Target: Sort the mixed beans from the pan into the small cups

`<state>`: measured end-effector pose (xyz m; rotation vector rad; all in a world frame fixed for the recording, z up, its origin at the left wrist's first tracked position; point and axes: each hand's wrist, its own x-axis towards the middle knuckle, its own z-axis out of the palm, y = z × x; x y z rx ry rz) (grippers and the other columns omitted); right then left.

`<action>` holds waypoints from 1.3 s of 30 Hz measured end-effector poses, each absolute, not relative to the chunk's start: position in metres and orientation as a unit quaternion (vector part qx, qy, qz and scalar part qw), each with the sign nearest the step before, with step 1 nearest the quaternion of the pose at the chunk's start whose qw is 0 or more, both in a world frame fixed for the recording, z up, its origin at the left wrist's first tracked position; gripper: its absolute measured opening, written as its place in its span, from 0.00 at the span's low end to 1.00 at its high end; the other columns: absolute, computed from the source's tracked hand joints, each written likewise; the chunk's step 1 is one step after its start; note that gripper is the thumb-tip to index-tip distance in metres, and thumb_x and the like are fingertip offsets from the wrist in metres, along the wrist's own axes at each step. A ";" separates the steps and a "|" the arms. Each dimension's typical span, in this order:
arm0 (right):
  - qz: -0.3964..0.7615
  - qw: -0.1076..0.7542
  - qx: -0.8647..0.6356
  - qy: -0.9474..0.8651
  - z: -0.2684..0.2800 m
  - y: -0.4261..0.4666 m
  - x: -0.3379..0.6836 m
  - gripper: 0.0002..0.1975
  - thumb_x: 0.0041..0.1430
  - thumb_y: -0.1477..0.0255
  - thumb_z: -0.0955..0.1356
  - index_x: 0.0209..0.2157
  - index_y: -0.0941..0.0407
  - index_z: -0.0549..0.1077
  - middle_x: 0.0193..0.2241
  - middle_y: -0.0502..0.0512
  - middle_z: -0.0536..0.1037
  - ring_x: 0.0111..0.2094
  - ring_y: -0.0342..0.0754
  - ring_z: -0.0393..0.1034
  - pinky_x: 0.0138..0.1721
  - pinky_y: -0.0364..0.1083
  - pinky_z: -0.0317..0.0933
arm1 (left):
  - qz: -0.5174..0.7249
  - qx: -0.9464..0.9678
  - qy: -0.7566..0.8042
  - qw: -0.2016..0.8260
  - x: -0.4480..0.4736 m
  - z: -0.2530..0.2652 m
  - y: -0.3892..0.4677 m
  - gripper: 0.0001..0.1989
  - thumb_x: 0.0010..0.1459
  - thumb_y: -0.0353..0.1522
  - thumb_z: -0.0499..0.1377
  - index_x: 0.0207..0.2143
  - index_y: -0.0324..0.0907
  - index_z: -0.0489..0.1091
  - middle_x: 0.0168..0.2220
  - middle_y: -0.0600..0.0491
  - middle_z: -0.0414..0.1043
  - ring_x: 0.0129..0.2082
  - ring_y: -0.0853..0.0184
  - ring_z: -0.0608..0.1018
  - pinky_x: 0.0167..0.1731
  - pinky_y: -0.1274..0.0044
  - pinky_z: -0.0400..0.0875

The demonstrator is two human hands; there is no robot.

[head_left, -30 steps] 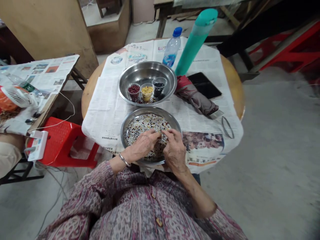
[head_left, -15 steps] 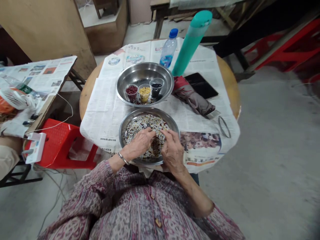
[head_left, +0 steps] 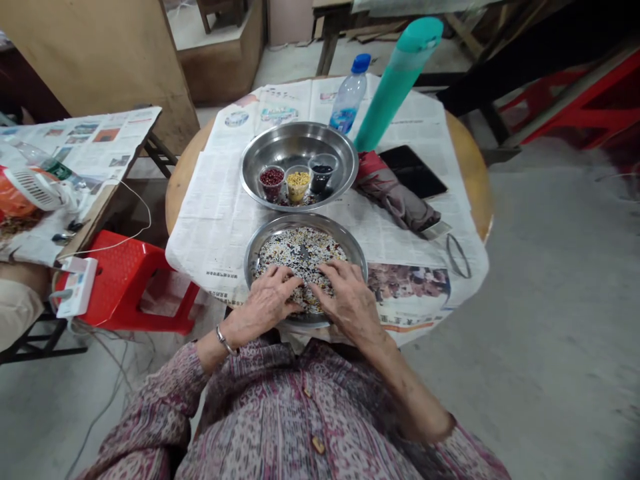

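Note:
A round metal tray (head_left: 364,257) at the near edge of the table holds a layer of mixed grains and beans (head_left: 300,250), mostly white with yellow, dark red and black bits. My left hand (head_left: 270,293) rests over the tray's near left part, fingers apart and tips in the grains. Opposite it, my right hand (head_left: 347,293) has its fingers spread and touching the grains. Behind stands a larger metal basin (head_left: 270,143) with three clear plastic cups: red beans (head_left: 271,179), yellow beans or kernels (head_left: 297,183) and black beans (head_left: 321,173).
Newspaper (head_left: 200,213) covers the round table. At its back right are a blue-capped bottle (head_left: 349,97), a tall green bottle (head_left: 397,87), a folded umbrella (head_left: 395,193), and a dark tablet or phone (head_left: 413,172). A red stool (head_left: 135,280) and a power strip (head_left: 79,287) are at left.
Both hands have drawn back toward the tray's near side, and their fingers have opened out from a bunched pose. The view has shifted slightly; the cups stay put.

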<state>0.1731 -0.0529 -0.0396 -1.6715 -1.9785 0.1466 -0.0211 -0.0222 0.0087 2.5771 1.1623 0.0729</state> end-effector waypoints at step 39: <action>0.179 0.159 -0.487 -0.840 -0.026 -0.046 0.191 0.16 0.58 0.72 0.71 0.48 0.52 0.74 0.44 0.57 0.75 0.47 0.54 0.70 0.46 0.51 0.68 | 0.014 0.917 0.347 0.197 -0.032 0.013 -0.018 0.07 0.67 0.27 0.53 0.43 0.42 0.71 0.46 0.51 0.71 0.49 0.64 0.73 0.55 0.69 0.68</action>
